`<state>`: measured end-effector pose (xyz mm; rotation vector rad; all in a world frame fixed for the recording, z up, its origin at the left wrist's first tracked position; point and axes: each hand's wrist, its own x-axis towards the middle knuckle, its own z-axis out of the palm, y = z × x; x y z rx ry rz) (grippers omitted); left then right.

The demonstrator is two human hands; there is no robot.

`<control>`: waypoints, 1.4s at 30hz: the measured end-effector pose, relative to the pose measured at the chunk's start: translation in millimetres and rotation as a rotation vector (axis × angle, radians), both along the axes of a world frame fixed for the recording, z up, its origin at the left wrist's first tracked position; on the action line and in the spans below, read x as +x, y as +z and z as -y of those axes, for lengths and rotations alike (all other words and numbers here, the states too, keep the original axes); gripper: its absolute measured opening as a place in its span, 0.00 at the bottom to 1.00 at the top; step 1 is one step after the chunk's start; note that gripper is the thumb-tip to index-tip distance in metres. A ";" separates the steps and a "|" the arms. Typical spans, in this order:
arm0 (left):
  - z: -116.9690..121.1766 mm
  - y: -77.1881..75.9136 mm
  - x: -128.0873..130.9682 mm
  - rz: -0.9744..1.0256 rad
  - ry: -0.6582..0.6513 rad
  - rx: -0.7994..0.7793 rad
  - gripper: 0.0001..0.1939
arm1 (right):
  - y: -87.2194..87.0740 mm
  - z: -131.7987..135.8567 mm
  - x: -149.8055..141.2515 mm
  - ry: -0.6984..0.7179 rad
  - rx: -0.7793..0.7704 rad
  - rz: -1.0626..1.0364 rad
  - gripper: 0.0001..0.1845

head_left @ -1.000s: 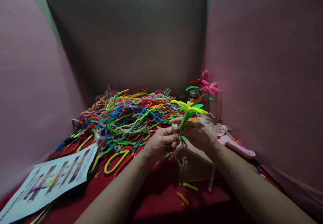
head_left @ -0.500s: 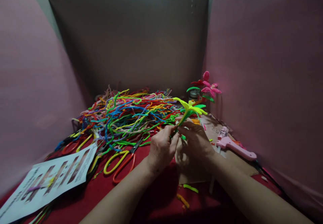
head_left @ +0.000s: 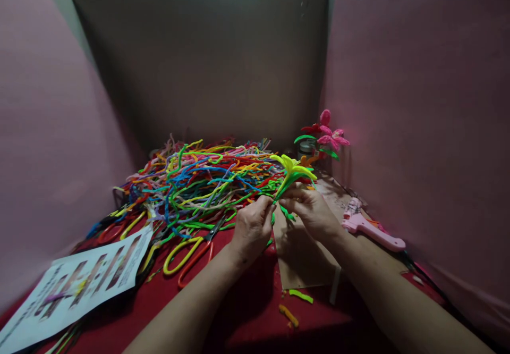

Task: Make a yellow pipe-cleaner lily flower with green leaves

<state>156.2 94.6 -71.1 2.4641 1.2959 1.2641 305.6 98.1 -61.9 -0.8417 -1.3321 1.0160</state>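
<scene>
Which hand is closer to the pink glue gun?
Right. The right hand is left of the pink glue gun, not touching it; the left hand is farther left, past the right hand.

No lettering can be read.
The white sheet (head_left: 75, 279) at near left bears print too small to read.

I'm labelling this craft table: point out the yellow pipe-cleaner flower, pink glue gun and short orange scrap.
Yellow pipe-cleaner flower (head_left: 292, 169): head view, on its petals.
Pink glue gun (head_left: 373, 230): head view, on its handle.
Short orange scrap (head_left: 288, 315): head view, on its middle.
</scene>
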 end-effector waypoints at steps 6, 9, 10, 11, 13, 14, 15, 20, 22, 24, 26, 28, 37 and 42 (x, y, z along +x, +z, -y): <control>-0.8 2.4 -0.6 0.003 -0.001 -0.114 0.07 | -9.9 -6.1 1.5 0.056 -0.067 -0.020 0.08; 0.7 8.9 0.4 0.217 -0.108 -0.309 0.07 | -12.2 -8.1 1.3 0.086 -0.063 -0.058 0.08; 1.2 11.4 0.9 0.325 -0.173 -0.421 0.08 | -12.4 -8.3 0.8 0.090 -0.061 -0.077 0.08; 1.7 13.6 1.4 0.434 -0.245 -0.539 0.08 | -12.2 -8.2 0.0 0.098 -0.063 -0.102 0.08; 2.0 16.5 2.3 0.619 -0.382 -0.740 0.09 | -10.7 -6.9 -2.0 0.144 -0.083 -0.172 0.09; 1.8 17.0 2.5 0.689 -0.441 -0.813 0.09 | -9.3 -5.8 -3.1 0.190 -0.103 -0.209 0.09; 1.3 16.9 2.5 0.746 -0.497 -0.871 0.09 | -7.7 -4.4 -4.1 0.244 -0.129 -0.243 0.10; -2.6 13.7 1.3 0.815 -0.684 -1.032 0.09 | -3.3 0.1 -7.2 0.381 -0.168 -0.322 0.10; -2.6 12.9 1.6 0.740 -0.624 -0.955 0.09 | -6.4 -0.1 -8.6 0.318 -0.124 -0.356 0.07; -1.1 11.6 2.9 0.637 -0.481 -0.764 0.10 | -11.1 -0.4 -10.8 0.247 -0.085 -0.384 0.06; 1.4 9.0 4.8 0.508 -0.324 -0.536 0.08 | -15.0 0.2 -13.5 0.193 -0.077 -0.391 0.07; 3.6 6.3 6.2 0.404 -0.203 -0.361 0.06 | -16.5 1.5 -15.7 0.169 -0.082 -0.376 0.08; 2.6 23.5 -5.4 0.543 -0.495 -0.675 0.13 | -0.3 1.5 -1.9 0.332 0.000 -0.197 0.08; -2.5 24.9 -11.1 0.543 -0.614 -0.850 0.13 | 2.0 3.7 -1.4 0.268 0.019 -0.100 0.09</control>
